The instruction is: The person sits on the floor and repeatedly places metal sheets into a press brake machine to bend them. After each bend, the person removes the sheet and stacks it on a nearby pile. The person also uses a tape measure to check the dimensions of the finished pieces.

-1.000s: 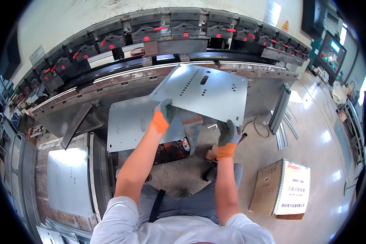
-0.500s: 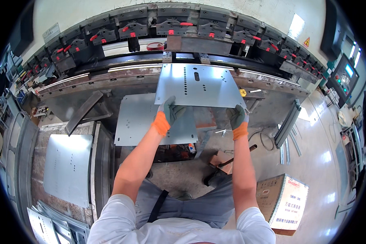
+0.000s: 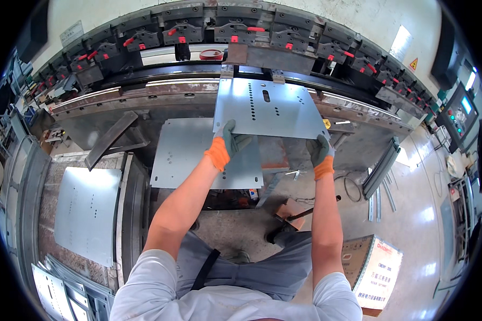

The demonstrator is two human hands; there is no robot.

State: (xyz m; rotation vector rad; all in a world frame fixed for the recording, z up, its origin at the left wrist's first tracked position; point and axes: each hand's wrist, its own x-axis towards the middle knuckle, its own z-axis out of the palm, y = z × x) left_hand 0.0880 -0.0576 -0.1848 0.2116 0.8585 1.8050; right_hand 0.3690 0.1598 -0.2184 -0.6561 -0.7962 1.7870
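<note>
A flat grey sheet metal panel point(image 3: 270, 112) with a row of holes and a slot lies with its far edge at the bed of a press brake point(image 3: 185, 96). My left hand point(image 3: 230, 142), in a grey-green glove with an orange cuff, grips the panel's near left corner, thumb on top. At the near right corner my right hand point(image 3: 319, 152), gloved alike, holds the edge with its fingers partly hidden. Below and left of this panel, a second sheet metal panel point(image 3: 185, 155) rests on a low support, partly covered by my left hand and the held panel.
Another sheet panel point(image 3: 88, 208) lies on a platform at the left, with stacked metal parts point(image 3: 72, 294) nearer me. A cardboard box point(image 3: 372, 273) stands at the lower right. Metal strips point(image 3: 381, 168) lean at the right, below a control panel point(image 3: 458, 115). A yellow tape measure point(image 3: 326, 123) lies beside the held panel.
The whole view has shifted slightly. Both hands keep their grip on the panel, which stays in nearly the same place against the machine.
</note>
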